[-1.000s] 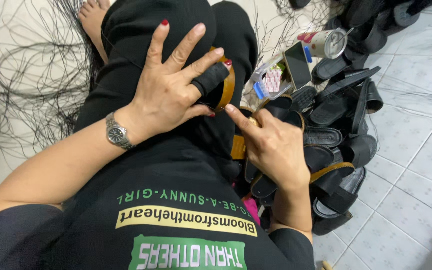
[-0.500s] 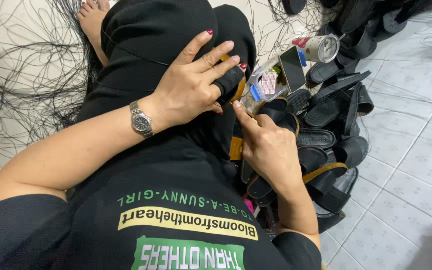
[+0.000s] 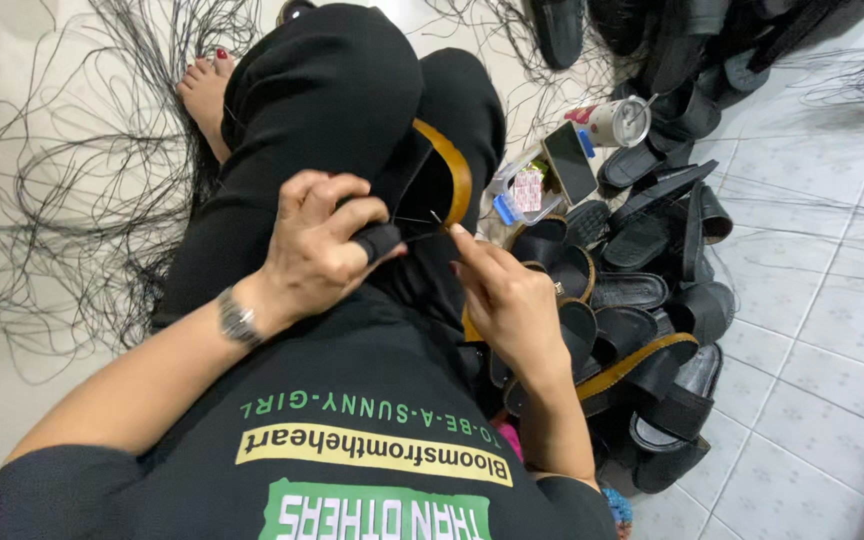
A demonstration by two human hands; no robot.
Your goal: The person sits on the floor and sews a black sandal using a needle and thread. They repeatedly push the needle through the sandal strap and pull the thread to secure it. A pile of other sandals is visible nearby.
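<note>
Fingers (image 3: 377, 240) of the left hand (image 3: 317, 250) pinch closed on a thin needle (image 3: 436, 218) at the sandal (image 3: 447, 180) sole edge, which rests on the knee at 12 o'clock. Right hand (image 3: 512, 300) fingers, nearly closed, steady the black thread (image 3: 407, 220). Keep the thread taut; pull the needle straight out.

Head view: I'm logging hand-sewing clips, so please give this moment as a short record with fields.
Left hand: left hand, black wrap on one finger, pinched at the black sandal with tan rim resting on the knee
Right hand: right hand, fingers pinching a thin metal needle at the sandal's edge
Thread: loose black threads spread over the floor
Beside: pile of black sandals, dark phone, metal cup
Wrist: silver watch
</note>
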